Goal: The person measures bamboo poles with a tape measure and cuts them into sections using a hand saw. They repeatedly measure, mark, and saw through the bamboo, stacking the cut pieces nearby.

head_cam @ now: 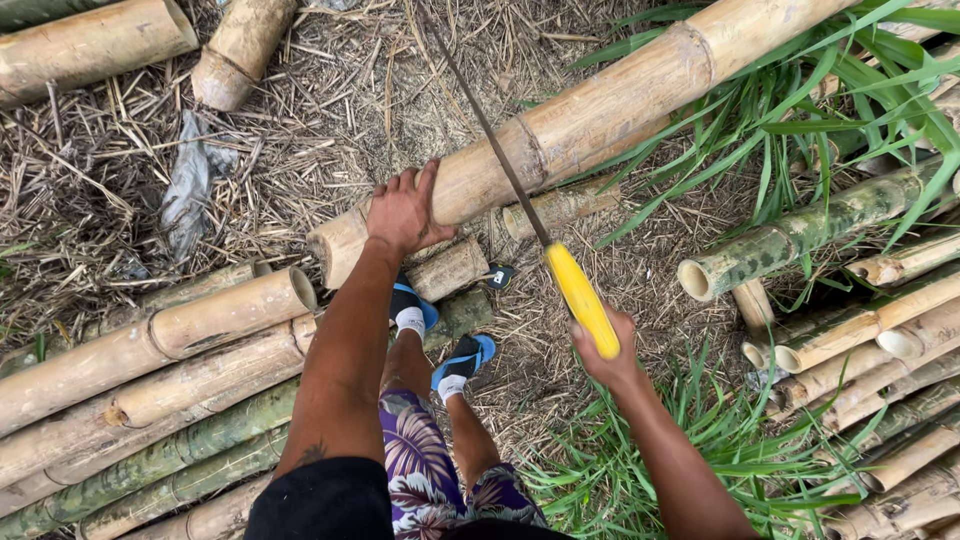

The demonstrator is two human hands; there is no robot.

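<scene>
**Sawing bamboo on straw ground**

Outdoors, ground (330,110) w/ dry straw across top & centre, green grass (800,120) at right. My left hand (403,212) lies flat, fingers spread, on a thick bamboo pole (600,110) running from centre to upper right. My right hand (603,352) is clenched on the yellow handle of a saw (580,298); blade crosses the pole at a node. Stacked poles (150,380) lower left, more cut poles (880,330) at right edge. Sandalled feet (440,340) below the pole.
</scene>
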